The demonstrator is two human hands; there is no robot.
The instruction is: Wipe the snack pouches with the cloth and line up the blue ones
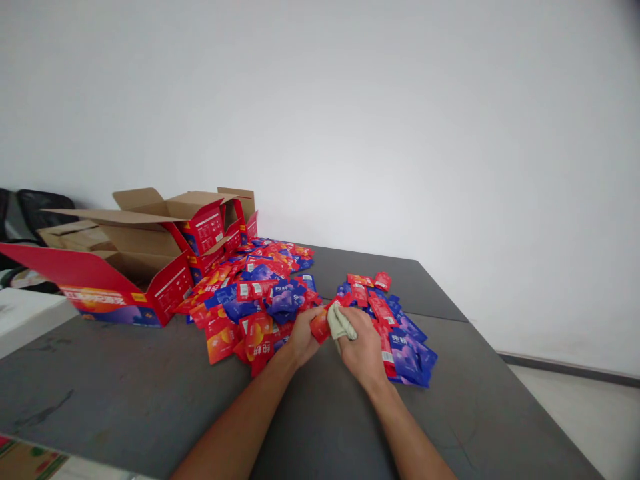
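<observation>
In the head view, my left hand (304, 335) is closed on the edge of a red packet (320, 325), holding it above the table. My right hand (361, 343) grips a folded pale cloth (341, 323), which is pressed against the packet's right side and hides part of it. To the left of my hands lies a large heap of red and blue packets (260, 333). Beside my right hand is a smaller pile of red and blue packets (407, 350), partly behind that hand.
Open red cardboard boxes (170, 287) stand along the left of the dark table (320, 427). A white box (30, 317) is at the left edge, with black chairs (45, 207) behind. A pale wall (380, 133) rises beyond the table's far edge.
</observation>
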